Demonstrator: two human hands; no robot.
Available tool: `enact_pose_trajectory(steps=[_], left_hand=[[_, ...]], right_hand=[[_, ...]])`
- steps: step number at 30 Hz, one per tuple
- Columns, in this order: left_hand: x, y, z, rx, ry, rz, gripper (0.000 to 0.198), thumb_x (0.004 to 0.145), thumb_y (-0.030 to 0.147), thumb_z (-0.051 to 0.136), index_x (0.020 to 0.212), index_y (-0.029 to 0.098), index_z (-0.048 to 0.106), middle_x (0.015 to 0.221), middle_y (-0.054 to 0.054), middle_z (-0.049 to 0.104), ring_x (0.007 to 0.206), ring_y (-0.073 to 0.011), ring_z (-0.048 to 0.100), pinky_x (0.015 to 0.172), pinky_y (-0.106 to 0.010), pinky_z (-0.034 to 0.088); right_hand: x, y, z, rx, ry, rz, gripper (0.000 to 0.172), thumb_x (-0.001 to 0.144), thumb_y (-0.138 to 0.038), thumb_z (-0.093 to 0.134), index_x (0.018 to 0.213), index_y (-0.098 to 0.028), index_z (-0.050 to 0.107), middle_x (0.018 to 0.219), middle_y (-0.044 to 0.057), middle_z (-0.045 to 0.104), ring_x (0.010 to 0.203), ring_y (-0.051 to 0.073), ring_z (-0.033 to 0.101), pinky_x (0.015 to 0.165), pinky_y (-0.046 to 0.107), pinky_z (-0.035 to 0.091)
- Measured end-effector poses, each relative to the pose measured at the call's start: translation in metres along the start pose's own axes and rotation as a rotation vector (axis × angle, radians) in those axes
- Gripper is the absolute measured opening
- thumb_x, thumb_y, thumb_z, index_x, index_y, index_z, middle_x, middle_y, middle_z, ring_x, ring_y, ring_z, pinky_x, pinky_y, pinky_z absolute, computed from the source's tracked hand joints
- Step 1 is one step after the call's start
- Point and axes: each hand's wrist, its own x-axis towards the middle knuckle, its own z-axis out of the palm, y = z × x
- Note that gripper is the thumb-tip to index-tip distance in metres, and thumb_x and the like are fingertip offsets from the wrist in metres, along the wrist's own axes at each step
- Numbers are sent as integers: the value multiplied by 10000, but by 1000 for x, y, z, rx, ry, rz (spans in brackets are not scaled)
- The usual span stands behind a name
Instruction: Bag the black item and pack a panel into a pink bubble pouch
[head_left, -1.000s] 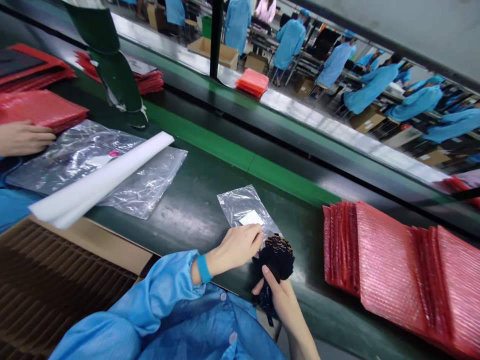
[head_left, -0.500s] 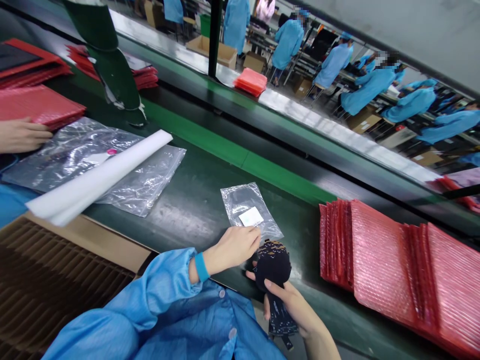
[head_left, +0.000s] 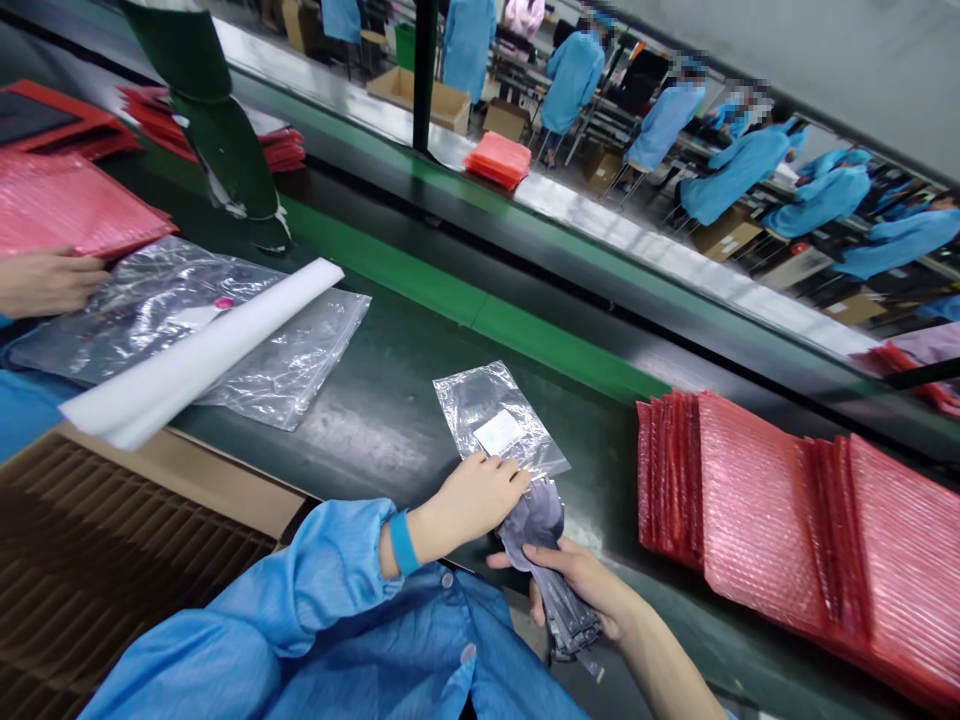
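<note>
My left hand (head_left: 472,495) pinches the near edge of a small clear plastic bag (head_left: 496,418) with a white label, lying on the dark green belt (head_left: 390,400). My right hand (head_left: 581,590) grips a dark flat circuit part (head_left: 541,540) with a round head and a narrow tail. The round head lies under the bag's near edge and looks grey through the film. The tail sticks out below my right hand.
A fanned stack of pink bubble bags (head_left: 787,530) lies to the right. Left are larger clear bags (head_left: 195,330), a white foam sheet (head_left: 202,350), a slotted cardboard box (head_left: 112,560) and another person's hand (head_left: 45,282). Several people in blue coats work beyond the conveyor.
The dark part's round head has moved forward under the bag's near edge and now looks grey through plastic. My left hand shifted slightly onto the bag's edge.
</note>
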Motion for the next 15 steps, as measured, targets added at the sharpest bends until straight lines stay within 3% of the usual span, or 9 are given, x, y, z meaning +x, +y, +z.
enact_pose_trajectory(steps=[4, 8, 12, 15], left_hand=[[0, -1, 2, 15, 20, 3, 84, 1097, 197, 600, 1165, 167, 642, 1098, -80, 771, 988, -263, 784, 785, -387, 541], [1, -4, -1, 19, -8, -20, 67, 1097, 183, 590, 1121, 162, 648, 1091, -90, 781, 994, -256, 794, 775, -374, 532], [0, -7, -2, -1, -10, -19, 56, 1083, 170, 596, 1097, 159, 649, 1061, -88, 785, 978, -255, 798, 777, -369, 537], [-1, -6, -2, -13, -1, -12, 63, 1087, 184, 590, 1101, 161, 647, 1047, -86, 780, 955, -255, 795, 769, -366, 538]], right_hand=[[-6, -6, 7, -70, 4, 40, 776, 879, -702, 870, 1282, -45, 780, 737, 155, 762, 603, 211, 727, 520, 208, 536], [-17, -6, 12, -99, 1, 74, 732, 875, -718, 869, 1229, -87, 762, 681, 118, 740, 592, 210, 705, 511, 219, 513], [-24, -4, 9, -97, 9, 93, 708, 910, -680, 859, 1306, -117, 693, 663, 77, 730, 623, 246, 738, 523, 250, 542], [-21, -5, 5, -39, 26, 72, 679, 877, -633, 901, 1264, -114, 696, 801, 104, 782, 617, 234, 744, 543, 261, 581]])
